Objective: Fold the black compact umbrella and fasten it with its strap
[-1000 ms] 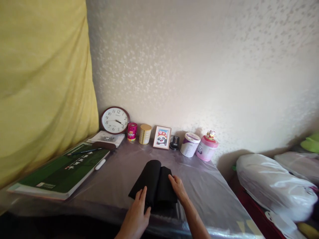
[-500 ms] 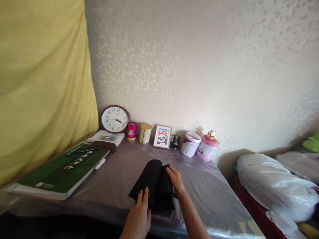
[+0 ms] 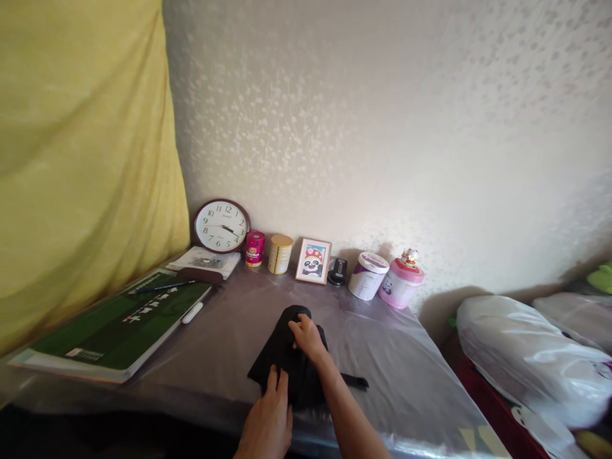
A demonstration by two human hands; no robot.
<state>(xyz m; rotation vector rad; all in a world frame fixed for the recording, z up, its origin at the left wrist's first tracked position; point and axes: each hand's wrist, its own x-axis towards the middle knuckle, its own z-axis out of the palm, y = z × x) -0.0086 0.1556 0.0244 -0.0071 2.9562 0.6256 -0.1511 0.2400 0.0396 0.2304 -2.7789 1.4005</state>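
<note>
A folded piece of black cloth [image 3: 272,357] lies near the front of the table, its kind not clear. My left hand [image 3: 270,408] rests at its near left side, fingers stretched out and touching the fabric. Over the top of the bundle, my right hand [image 3: 306,338] is closed with its fingers curled down on a fold of the cloth. What lies under the right fingers is partly hidden. A narrow black strap [image 3: 354,380] sticks out to the right from beneath my right forearm.
A large green book [image 3: 109,325] with a pen [image 3: 162,288] on it lies at left, a white marker [image 3: 192,313] beside it. Along the wall stand a clock [image 3: 222,225], several cans and tubs, and a picture frame [image 3: 313,260]. Plastic bags [image 3: 530,357] sit at right.
My right hand has moved left with the right flap of the cloth, folding it over the middle. The strap now shows on the right. My left hand has hardly moved.
</note>
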